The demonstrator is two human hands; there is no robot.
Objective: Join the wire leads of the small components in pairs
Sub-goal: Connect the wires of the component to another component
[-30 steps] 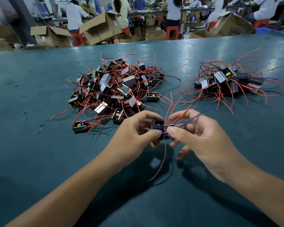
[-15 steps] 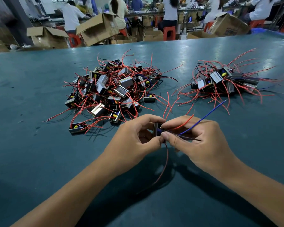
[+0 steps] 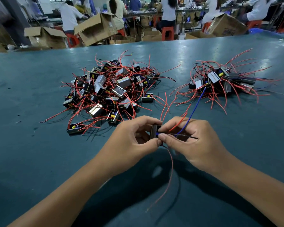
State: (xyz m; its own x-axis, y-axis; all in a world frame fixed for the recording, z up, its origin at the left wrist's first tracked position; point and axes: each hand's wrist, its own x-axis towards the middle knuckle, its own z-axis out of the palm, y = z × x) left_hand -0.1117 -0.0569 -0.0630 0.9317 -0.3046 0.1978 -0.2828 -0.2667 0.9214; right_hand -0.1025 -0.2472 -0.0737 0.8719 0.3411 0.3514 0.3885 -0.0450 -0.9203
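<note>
your left hand [image 3: 131,141] grips one small component [image 3: 154,132] over the near middle of the table [image 3: 31,153], while your right hand [image 3: 192,145] pinches its leads beside it: a blue lead [image 3: 193,110] rising away, a red lead [image 3: 170,171] trailing toward the near edge. judging by the piles, the smaller right pile [image 3: 220,81] looks finished, and the larger pile [image 3: 111,90] toward the left still waits, so most of the work seems left.

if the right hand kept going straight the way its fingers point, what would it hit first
The right hand points left across the table, so it would first meet the small component and the left hand gripping it; their fingertips look already in contact.
</note>
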